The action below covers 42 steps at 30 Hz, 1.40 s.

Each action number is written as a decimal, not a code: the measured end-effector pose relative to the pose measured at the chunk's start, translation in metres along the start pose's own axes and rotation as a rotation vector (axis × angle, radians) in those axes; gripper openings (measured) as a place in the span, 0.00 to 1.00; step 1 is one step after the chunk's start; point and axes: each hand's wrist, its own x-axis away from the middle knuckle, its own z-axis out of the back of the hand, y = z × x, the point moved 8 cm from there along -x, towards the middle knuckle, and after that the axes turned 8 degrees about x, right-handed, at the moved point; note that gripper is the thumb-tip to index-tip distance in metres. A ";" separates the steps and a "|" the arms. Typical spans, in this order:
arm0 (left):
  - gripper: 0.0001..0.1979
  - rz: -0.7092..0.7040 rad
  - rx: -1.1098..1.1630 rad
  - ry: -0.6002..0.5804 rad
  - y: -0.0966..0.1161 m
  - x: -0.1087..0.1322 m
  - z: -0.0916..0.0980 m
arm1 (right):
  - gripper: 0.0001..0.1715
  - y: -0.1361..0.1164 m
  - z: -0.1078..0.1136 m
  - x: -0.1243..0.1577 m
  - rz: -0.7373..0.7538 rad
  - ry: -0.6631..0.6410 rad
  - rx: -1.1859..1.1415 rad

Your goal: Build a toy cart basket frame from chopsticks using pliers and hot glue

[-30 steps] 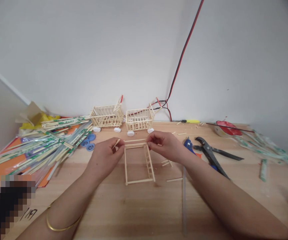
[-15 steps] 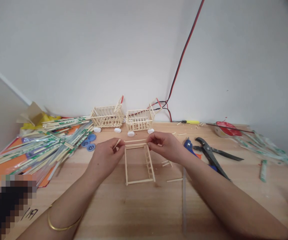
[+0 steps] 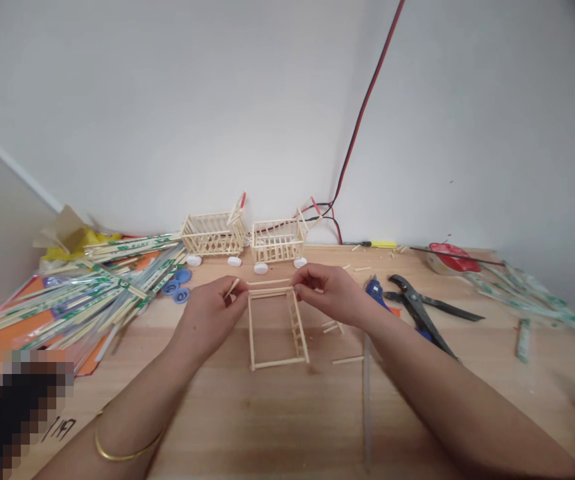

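Left hand (image 3: 210, 315): fingers pinched on a short stick (image 3: 232, 288), fingertips at the far left corner of the frame (image 3: 277, 327); gold bangle (image 3: 124, 455) on the wrist
Right hand (image 3: 328, 291): fingertips pinched at the far right corner of the frame, holding a thin stick (image 3: 268, 283) that lies along the far rail
Frame: rectangle of thin sticks, flat on the table (image 3: 287, 413) at its middle, between the two hands; ladder-like rungs down its right side
Carts (image 3: 247, 239): two stick-built carts on white wheels, side by side at the table's far edge against the wall, well beyond the frame
Caps (image 3: 177, 283): blue bottle caps just left of the left hand
Chopstick packs (image 3: 92, 287): loose heap in green-printed wrappers along the left edge, over orange sheets
Pliers (image 3: 420, 310): black, right of the right forearm; a blue tool (image 3: 376, 289) lies just beside them, touching the wrist or not I cannot tell
Offcuts (image 3: 340, 343): short stick pieces near the frame's right side
Tape (image 3: 450, 257): red roll at the far right edge
Cable (image 3: 362, 113): red, runs down the wall to the far edge
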 end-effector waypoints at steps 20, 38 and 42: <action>0.09 0.015 0.014 -0.004 0.000 0.000 0.002 | 0.05 -0.003 0.002 0.002 0.013 0.013 0.003; 0.07 -0.010 0.081 -0.019 -0.001 0.003 -0.003 | 0.06 -0.027 -0.004 0.002 0.214 0.084 0.264; 0.07 -0.029 0.089 0.007 -0.001 0.001 0.003 | 0.06 -0.031 -0.002 0.002 0.234 0.088 0.275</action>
